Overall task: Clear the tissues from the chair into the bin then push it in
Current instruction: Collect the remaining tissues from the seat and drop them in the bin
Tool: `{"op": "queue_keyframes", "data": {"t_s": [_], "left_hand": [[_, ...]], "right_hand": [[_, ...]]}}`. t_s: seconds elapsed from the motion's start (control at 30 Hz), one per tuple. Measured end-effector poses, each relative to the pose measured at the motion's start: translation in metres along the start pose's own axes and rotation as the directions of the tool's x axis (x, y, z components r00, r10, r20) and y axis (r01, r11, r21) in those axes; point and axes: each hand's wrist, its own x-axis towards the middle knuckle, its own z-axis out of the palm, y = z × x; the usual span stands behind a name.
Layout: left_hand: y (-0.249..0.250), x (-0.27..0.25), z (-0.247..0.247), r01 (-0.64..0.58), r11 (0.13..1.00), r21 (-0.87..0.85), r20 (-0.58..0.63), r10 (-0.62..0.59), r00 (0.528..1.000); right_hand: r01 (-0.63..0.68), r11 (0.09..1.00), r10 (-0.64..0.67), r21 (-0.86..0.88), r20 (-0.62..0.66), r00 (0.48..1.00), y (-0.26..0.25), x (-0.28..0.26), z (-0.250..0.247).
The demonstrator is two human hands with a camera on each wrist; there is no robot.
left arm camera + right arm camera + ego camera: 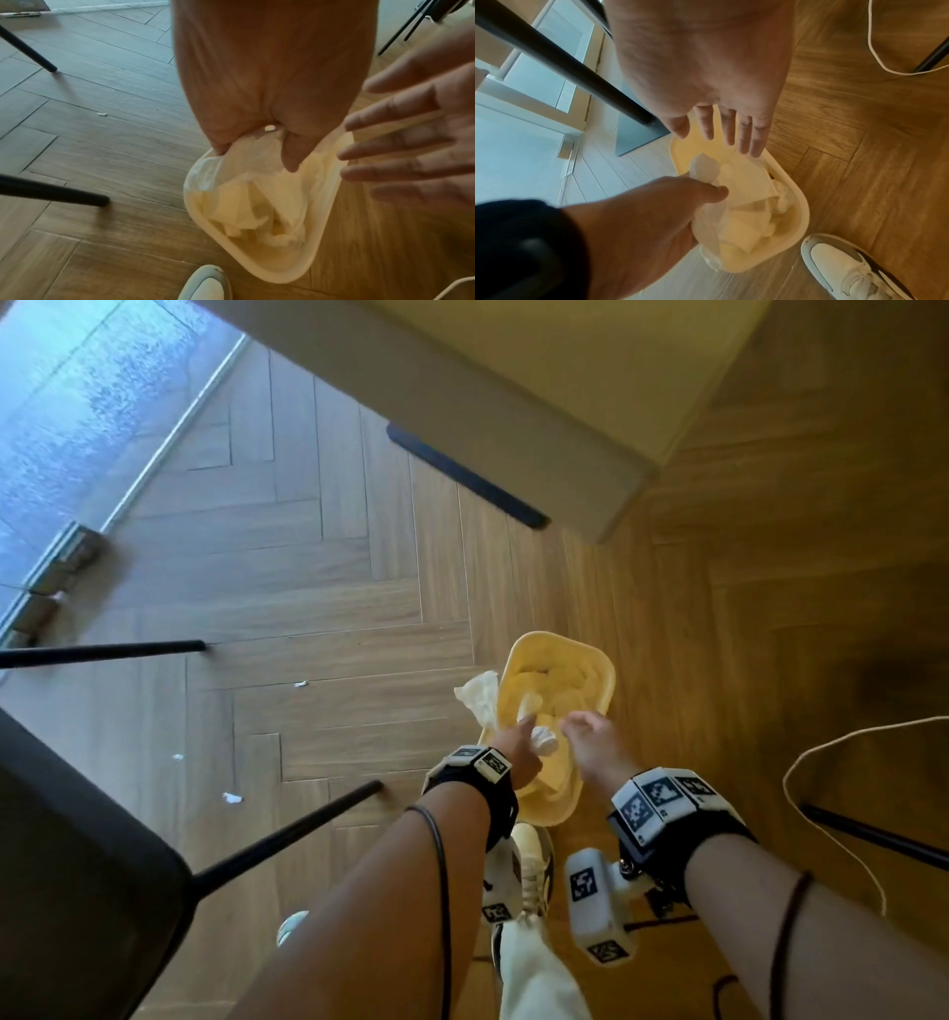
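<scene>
A yellow bin stands on the wood floor with crumpled tissues inside. My left hand hovers over its near left rim and pinches a white tissue wad between thumb and fingers; this tissue also shows in the right wrist view. My right hand is just right of it above the bin, with straight, spread fingers that hold nothing. Another white sheet hangs over the bin's left rim. The dark chair is at the lower left.
Black chair legs slant across the floor left of the bin. Small tissue scraps lie on the floor between them. A table edge with a black foot bar is ahead. A white cable loops at right. My shoe is near the bin.
</scene>
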Motion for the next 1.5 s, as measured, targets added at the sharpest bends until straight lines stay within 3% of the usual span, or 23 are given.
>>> {"op": "queue_keyframes", "data": {"t_s": [0.17,0.27,0.37,0.5,0.6,0.8,0.93,1.0,1.1,1.17,1.23,1.4,1.5], "left_hand": [[-0.009,0.004,0.015,-0.019,0.994,-0.104,-0.124,0.006,0.992],[-0.008,-0.005,0.016,-0.107,0.989,-0.105,-0.162,0.089,0.983],[-0.013,-0.020,0.014,-0.210,0.977,-0.040,-0.216,0.197,0.956],[-0.029,-0.036,0.010,-0.225,0.973,-0.060,-0.168,0.212,0.963],[-0.029,-0.036,0.010,-0.245,0.969,-0.036,-0.126,0.239,0.963],[-0.018,-0.021,0.009,-0.244,0.969,-0.028,-0.205,0.234,0.951],[-0.031,-0.029,-0.002,-0.289,0.956,-0.053,-0.272,0.265,0.925],[-0.044,-0.034,-0.005,-0.286,0.957,-0.047,-0.310,0.258,0.915],[-0.063,-0.044,-0.003,-0.250,0.965,-0.079,-0.361,0.206,0.909],[-0.076,-0.053,0.003,-0.232,0.965,-0.124,-0.390,0.167,0.906],[-0.088,-0.063,0.006,-0.220,0.964,-0.151,-0.423,0.138,0.896],[-0.117,-0.115,-0.001,-0.164,0.936,-0.312,-0.491,-0.011,0.871],[-0.136,-0.165,-0.017,-0.142,0.895,-0.422,-0.503,-0.101,0.858]], "right_hand": [[0.040,0.994,-0.041,-0.100,0.001,0.999,0.013,-0.005,0.011],[0.081,0.974,-0.083,-0.210,-0.004,0.997,0.019,-0.011,0.018],[0.231,0.912,-0.216,-0.339,0.082,0.973,0.022,-0.011,0.025],[0.373,0.715,-0.216,-0.591,0.320,0.923,0.029,0.007,0.030],[0.421,0.544,-0.172,-0.726,0.394,0.903,0.041,0.030,0.036],[0.386,0.282,0.001,-0.878,0.403,0.915,0.046,0.071,0.047],[0.297,0.135,0.101,-0.945,0.311,0.945,0.040,0.078,0.060],[0.263,0.158,0.081,-0.952,0.278,0.957,0.039,0.070,0.062],[0.192,0.358,-0.169,-0.914,0.139,0.976,0.035,0.050,0.053],[0.194,0.498,-0.342,-0.845,0.015,0.940,0.031,0.038,0.049],[0.265,0.612,-0.414,-0.745,-0.016,0.910,0.025,0.028,0.050],[0.360,0.653,-0.478,-0.667,0.006,0.878,0.004,-0.017,0.065],[0.440,0.619,-0.498,-0.650,0.107,0.860,-0.014,-0.070,0.090]]}}
